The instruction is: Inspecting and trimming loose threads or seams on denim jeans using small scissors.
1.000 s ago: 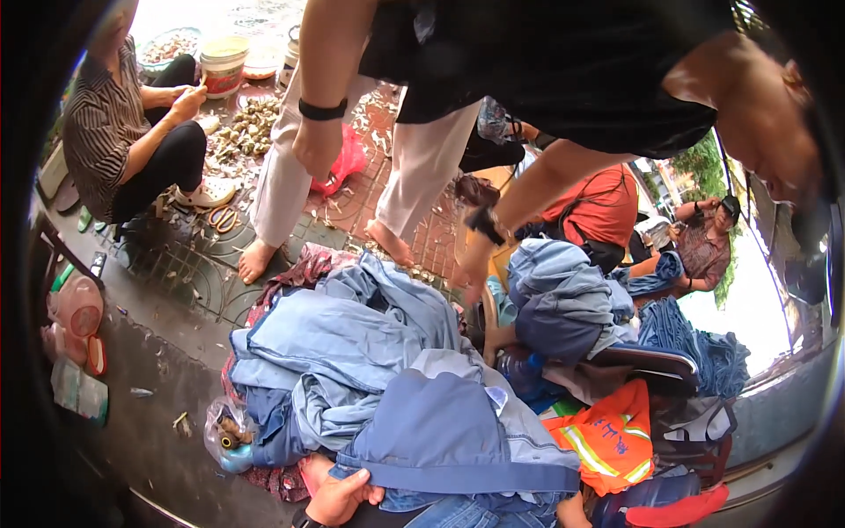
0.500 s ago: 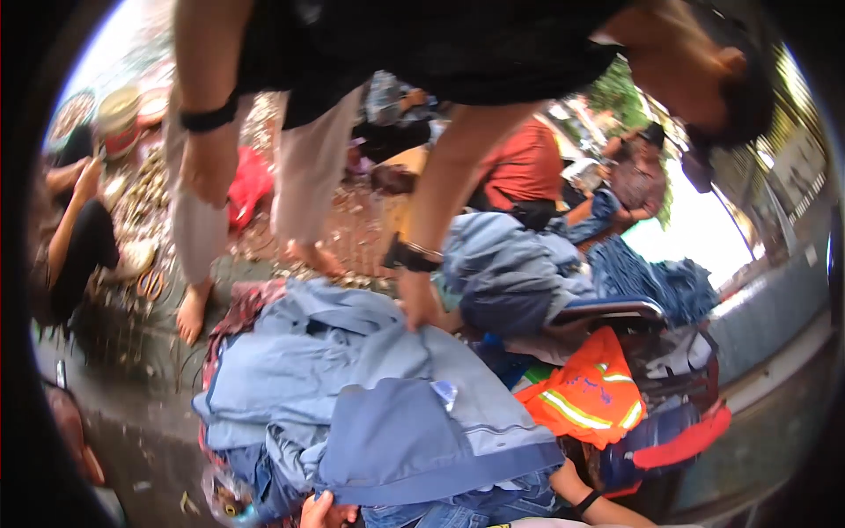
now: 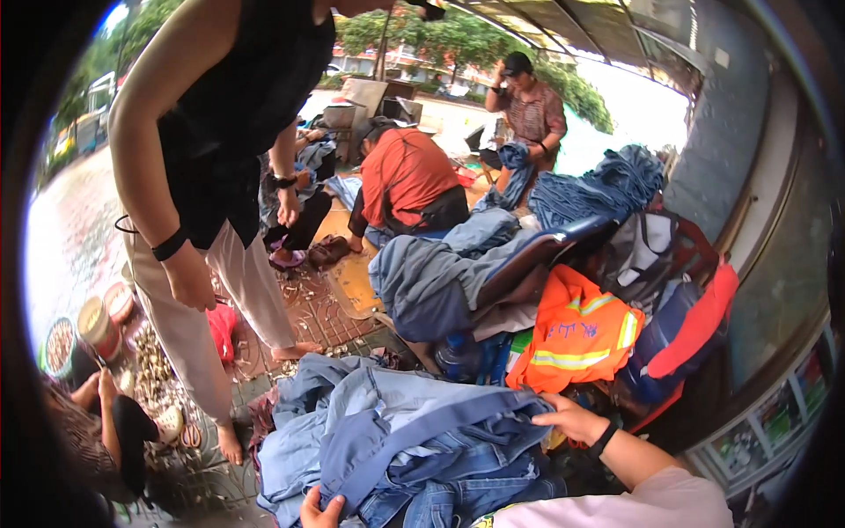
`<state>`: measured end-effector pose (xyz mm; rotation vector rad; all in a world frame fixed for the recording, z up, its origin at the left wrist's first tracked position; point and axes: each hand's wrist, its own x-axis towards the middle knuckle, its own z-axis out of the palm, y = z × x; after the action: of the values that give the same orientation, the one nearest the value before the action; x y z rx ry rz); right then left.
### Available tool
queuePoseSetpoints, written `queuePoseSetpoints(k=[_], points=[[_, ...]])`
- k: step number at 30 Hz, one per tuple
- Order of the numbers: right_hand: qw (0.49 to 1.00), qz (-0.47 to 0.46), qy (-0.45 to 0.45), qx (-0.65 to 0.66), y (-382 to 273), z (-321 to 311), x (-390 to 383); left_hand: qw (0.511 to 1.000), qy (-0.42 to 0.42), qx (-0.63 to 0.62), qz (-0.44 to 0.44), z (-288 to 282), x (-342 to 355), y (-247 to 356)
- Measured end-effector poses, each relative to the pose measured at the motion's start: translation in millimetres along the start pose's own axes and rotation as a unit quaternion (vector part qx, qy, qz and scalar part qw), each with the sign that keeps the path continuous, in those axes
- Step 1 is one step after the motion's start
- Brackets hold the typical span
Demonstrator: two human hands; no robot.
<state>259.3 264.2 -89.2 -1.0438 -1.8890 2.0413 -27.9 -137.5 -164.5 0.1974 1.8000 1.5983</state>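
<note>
A light-blue denim garment (image 3: 378,396) with a darker blue band is spread over a heap in front of me. At the lower edge, my left hand (image 3: 321,509) is closed on the near left end of that band, thumb on top. My right hand (image 3: 572,421), with a dark band round the wrist, pinches the band's far right end. Between my hands the band runs slantwise across the heap. Beneath lie folded blue jeans (image 3: 475,493), partly covered by the garment.
An orange vest (image 3: 576,330) with reflective strips lies right of the heap, beside a red-and-blue bag (image 3: 695,326). A chair (image 3: 546,255) piled with denim stands beyond. A barefoot person (image 3: 238,132) stands at left; others work behind, and one sits at lower left.
The standing person has straightened up and drawn a hand off the denim. My right hand has come up with the band's end, and the garment has folded back. My view has tilted up.
</note>
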Motion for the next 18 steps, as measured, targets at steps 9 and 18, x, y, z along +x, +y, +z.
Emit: queuePoseSetpoints(k=[9,18], points=[[0.979,-0.136,-0.145,-0.033,-142.3,-15.8,28.1,0.956,0.051,-0.172,0.232,-62.3,19.3,160.0],[0.931,-0.359,0.048,-0.052,-333.2,-42.6,54.2,0.882,-0.017,-0.207,0.424,-7.0,-20.4,348.4]])
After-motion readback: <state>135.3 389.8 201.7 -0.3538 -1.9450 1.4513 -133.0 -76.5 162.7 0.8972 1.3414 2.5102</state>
